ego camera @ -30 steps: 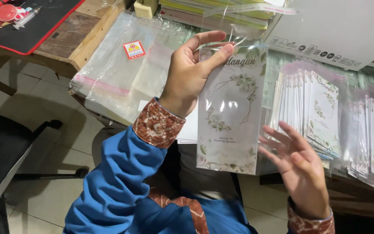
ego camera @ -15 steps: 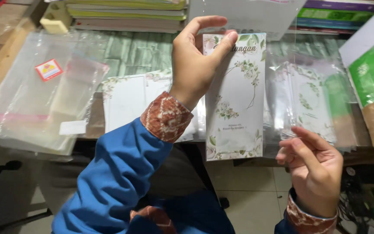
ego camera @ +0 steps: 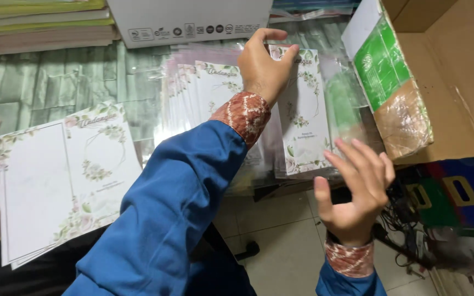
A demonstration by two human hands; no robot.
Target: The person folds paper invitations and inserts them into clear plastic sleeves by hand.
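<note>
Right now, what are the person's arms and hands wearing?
Both arms are in bright blue long sleeves ending in rust-brown cuffs with a pale batik-like pattern. The left hand and right hand are bare: no gloves, and no rings or watch show.

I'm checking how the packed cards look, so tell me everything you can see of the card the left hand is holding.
The card is a tall white rectangle with green leaf and pale flower sprigs around a thin frame, script lettering at the top and small text low in the middle. It looks glossy, as if sleeved in clear plastic. The left hand pinches its top edge, holding it nearly upright over the fanned row of sleeved cards. The right hand is open below, apart from it.
</note>
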